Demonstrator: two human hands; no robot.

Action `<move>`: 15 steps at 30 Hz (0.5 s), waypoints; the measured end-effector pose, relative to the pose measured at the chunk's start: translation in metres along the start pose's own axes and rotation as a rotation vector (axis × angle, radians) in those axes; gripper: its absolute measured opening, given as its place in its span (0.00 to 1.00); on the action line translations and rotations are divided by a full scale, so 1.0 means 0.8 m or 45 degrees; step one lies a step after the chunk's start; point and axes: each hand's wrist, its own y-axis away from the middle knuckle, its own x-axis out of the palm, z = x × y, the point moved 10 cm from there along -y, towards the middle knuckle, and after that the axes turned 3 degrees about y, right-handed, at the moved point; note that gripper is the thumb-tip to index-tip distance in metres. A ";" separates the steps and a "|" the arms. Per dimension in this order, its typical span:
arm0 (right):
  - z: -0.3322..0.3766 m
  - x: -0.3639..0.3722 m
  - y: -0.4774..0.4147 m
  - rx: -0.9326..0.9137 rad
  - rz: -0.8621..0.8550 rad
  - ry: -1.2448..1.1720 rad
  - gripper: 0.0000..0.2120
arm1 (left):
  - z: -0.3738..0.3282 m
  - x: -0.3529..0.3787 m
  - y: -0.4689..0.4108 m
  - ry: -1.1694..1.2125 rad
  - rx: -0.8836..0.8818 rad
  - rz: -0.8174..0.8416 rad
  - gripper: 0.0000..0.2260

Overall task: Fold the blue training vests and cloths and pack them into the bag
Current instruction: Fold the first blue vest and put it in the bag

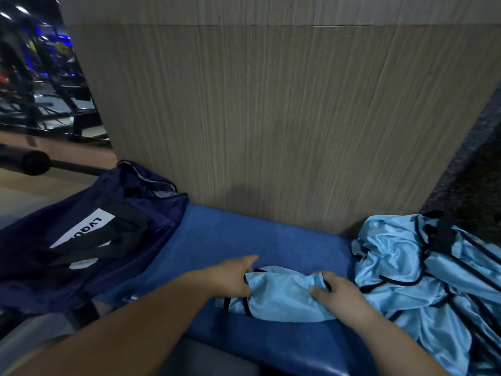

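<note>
Satiny blue vest (pixel 282 294) is lying on the bench (pixel 257 234), left hand (pixel 233 275) and right hand (pixel 336 291) each pinching an end, probably spreading it for folding; the bag (pixel 81 240) is waiting open at the bench's left end.

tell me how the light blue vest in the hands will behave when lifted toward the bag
Probably floppy: the vest bunches and sags between the left hand and right hand, so folds may fall open. Its shiny sheen suggests slick fabric that could slide through a loose grip or off the bench. It looks thin, so likely very light.
</note>
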 end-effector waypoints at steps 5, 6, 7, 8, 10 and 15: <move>0.005 0.002 0.003 -0.051 -0.022 -0.104 0.06 | -0.011 0.002 0.002 -0.110 -0.037 0.012 0.25; 0.007 0.000 0.003 -0.066 -0.042 -0.122 0.06 | -0.013 0.003 0.003 -0.104 -0.038 0.001 0.21; 0.010 -0.002 0.003 -0.082 -0.067 -0.163 0.06 | -0.014 0.003 0.003 -0.088 -0.031 -0.021 0.17; 0.013 -0.004 0.003 -0.098 -0.094 -0.216 0.06 | -0.014 0.003 0.003 -0.052 -0.016 -0.048 0.14; 0.019 -0.008 0.001 -0.114 -0.151 -0.307 0.07 | -0.015 -0.001 0.007 0.106 0.022 -0.086 0.10; 0.026 -0.012 -0.015 -0.063 -0.315 -0.608 0.09 | 0.001 -0.013 0.026 0.567 -0.006 -0.049 0.05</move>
